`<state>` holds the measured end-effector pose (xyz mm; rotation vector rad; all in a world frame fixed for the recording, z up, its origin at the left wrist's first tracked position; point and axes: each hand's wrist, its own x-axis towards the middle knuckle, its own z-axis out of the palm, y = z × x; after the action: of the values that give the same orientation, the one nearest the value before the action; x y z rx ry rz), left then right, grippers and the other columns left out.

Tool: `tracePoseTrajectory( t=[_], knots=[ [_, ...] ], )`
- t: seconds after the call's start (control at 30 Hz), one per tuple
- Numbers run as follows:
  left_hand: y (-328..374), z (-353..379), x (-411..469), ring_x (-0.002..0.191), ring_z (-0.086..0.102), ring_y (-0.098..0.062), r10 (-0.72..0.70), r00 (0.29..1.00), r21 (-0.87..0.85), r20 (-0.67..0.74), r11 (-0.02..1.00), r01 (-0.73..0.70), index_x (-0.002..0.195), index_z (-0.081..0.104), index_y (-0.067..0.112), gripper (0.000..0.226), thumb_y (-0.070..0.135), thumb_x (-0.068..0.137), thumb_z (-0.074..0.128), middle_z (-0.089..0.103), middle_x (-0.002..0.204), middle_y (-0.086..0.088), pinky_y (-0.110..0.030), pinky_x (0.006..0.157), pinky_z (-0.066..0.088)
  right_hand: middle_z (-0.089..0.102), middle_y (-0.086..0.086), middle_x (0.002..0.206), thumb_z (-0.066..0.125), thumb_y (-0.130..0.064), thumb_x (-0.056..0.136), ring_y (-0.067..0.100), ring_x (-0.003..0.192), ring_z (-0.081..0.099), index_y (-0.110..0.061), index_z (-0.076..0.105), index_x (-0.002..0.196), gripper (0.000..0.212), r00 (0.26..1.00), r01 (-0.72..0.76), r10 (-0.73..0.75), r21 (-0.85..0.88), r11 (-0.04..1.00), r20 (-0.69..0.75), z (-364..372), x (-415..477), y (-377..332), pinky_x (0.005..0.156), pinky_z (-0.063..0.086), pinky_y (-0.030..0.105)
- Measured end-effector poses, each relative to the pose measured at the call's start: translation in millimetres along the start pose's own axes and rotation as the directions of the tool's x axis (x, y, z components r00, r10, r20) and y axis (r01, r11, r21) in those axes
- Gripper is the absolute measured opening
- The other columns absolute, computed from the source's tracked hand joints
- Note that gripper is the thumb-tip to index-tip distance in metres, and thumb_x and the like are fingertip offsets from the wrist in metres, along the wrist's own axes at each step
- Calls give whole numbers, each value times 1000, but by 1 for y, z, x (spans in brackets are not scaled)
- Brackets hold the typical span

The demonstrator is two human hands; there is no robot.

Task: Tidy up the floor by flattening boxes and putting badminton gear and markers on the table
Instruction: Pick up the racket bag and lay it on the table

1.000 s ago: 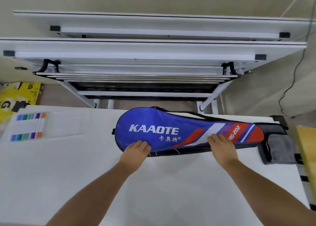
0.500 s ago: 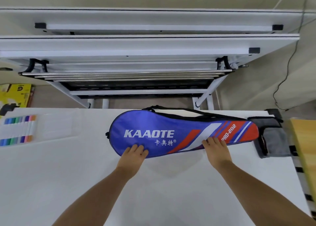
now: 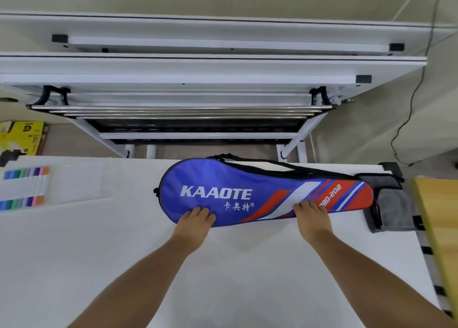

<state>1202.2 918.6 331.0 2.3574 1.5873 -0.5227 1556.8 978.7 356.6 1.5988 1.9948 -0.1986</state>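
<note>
The fingers [image 3: 198,210] of the left hand [image 3: 194,224] lay nearly straight on the near edge of the racket bag [image 3: 247,186], below the printed name. The fingers of the right hand [image 3: 313,219] lay likewise on the striped neck. Neither hand clasped the fabric; the thumbs were hidden. The bag rested flat on the white table [image 3: 223,278], toward its far edge and right of the marker set [image 3: 24,188]. Recommended procedure: push evenly with both hands and stop short of the far edge.

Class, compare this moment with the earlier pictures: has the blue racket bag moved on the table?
No. The racket bag still reaches the far edge of the table, and its red tip still overlaps the grey cloth. Only the view has shifted.
</note>
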Motion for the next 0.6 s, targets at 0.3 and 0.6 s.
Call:
tracePoseTrajectory(
  t=[0.3, 0.6],
  knots=[
    [31, -41, -69, 118, 50, -27, -163, 987, -35, -7, 986, 163, 132, 49, 16, 37, 19, 95, 50, 50, 132, -5, -39, 96, 44, 53, 6, 119, 53, -1, 85, 24, 106, 59, -14, 54, 123, 40, 996, 86, -83, 73, 994, -45, -49, -57, -39, 84, 51, 35],
    [82, -29, -239, 100, 61, -30, -505, 861, -228, 51, 834, 503, 112, 58, 11, 31, 25, 102, 32, 63, 112, -10, -37, 75, 42, 63, 8, 121, 42, -14, 98, 27, 109, 63, -14, 54, 124, 28, 873, 448, -459, -103, 888, -163, -79, -136, -143, 86, 51, 38]
  ],
)
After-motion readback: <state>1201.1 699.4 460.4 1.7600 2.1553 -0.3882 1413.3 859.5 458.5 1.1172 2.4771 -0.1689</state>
